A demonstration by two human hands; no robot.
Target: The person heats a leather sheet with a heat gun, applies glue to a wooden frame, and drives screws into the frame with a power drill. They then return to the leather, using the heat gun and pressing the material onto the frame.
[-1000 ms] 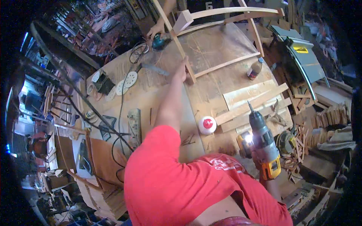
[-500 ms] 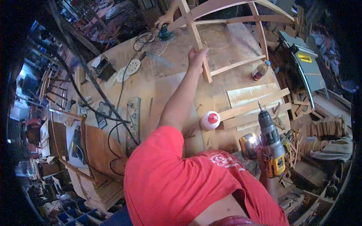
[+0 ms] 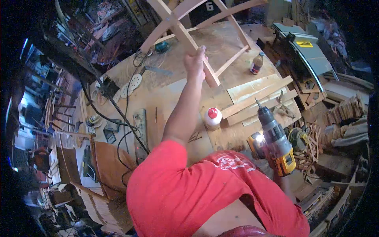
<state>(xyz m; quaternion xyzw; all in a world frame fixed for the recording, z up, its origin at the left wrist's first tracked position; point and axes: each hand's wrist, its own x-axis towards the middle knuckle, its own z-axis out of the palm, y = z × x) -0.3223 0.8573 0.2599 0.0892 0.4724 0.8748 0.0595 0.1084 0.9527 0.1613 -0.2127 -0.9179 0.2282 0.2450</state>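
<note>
My left hand (image 3: 195, 64) is wrapped round a leg of a light wooden frame (image 3: 185, 37) that stands tilted over the far side of the workbench. On the right, a yellow and black cordless drill (image 3: 276, 138) points up and away from me, its bit bare. My right hand (image 3: 272, 160) is at the drill's handle, mostly hidden behind the drill body. A second drill-like tool (image 3: 257, 144) with a lit lamp is beside it. Between my arms stands a white bottle with a red cap (image 3: 212, 117).
The plywood workbench (image 3: 166, 89) bears wooden strips (image 3: 258, 100), a brown glass bottle (image 3: 256, 64), sanding discs (image 3: 135, 81), a power strip (image 3: 140, 126) and a green sander (image 3: 161, 47). Dark cables (image 3: 118, 106) hang at the left. A table saw (image 3: 306, 51) stands at the back right.
The wooden frame has swung left and tilted more, with my left hand still round its leg. The co-worker's hand at the sander is out of sight. My view has shifted.
</note>
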